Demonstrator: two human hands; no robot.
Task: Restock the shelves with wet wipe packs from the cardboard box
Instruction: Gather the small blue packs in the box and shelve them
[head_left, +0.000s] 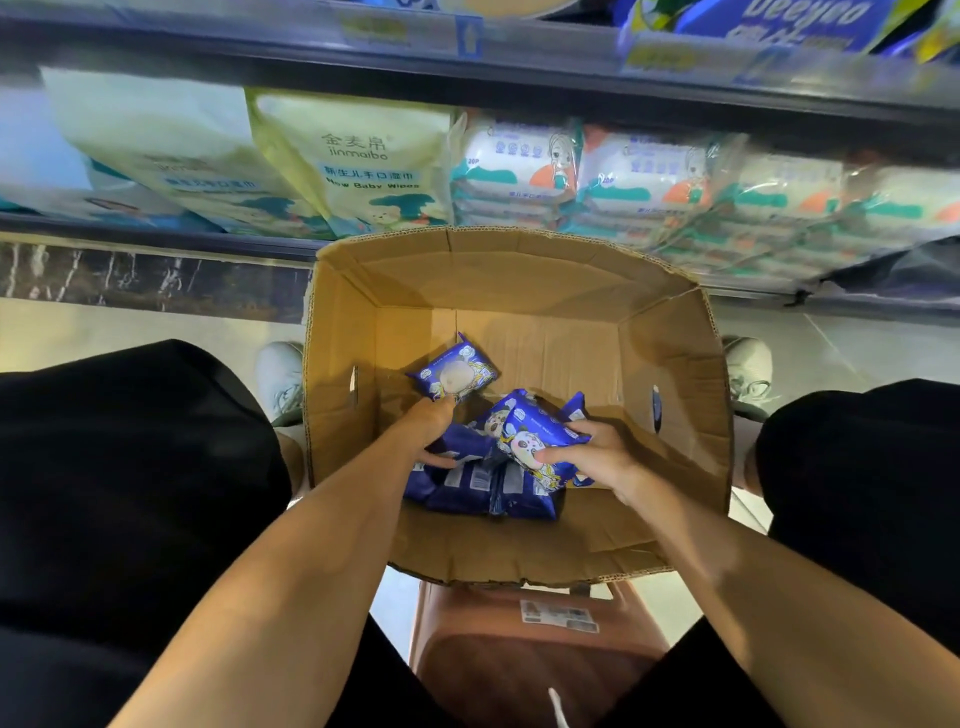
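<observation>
An open cardboard box (675, 395) stands on the floor between my knees, below the shelf. Several blue wet wipe packs (467, 486) lie in a heap on its bottom. My left hand (428, 423) reaches into the box and grips one blue pack (453, 375), tilted up above the heap. My right hand (597, 457) pinches another blue pack (530, 441) with a cartoon face, thumb on its front, just above the heap. The shelf (156, 236) ahead holds rows of wipe packs.
Yellow-green baby wipe bags (353, 161) stand at the shelf's left, white multipacks (644, 176) to the right. A higher shelf edge (467, 73) carries price tags. My black-clad knees flank the box; a brown plastic stool (519, 649) is under me. White shoes (278, 379) rest beside the box.
</observation>
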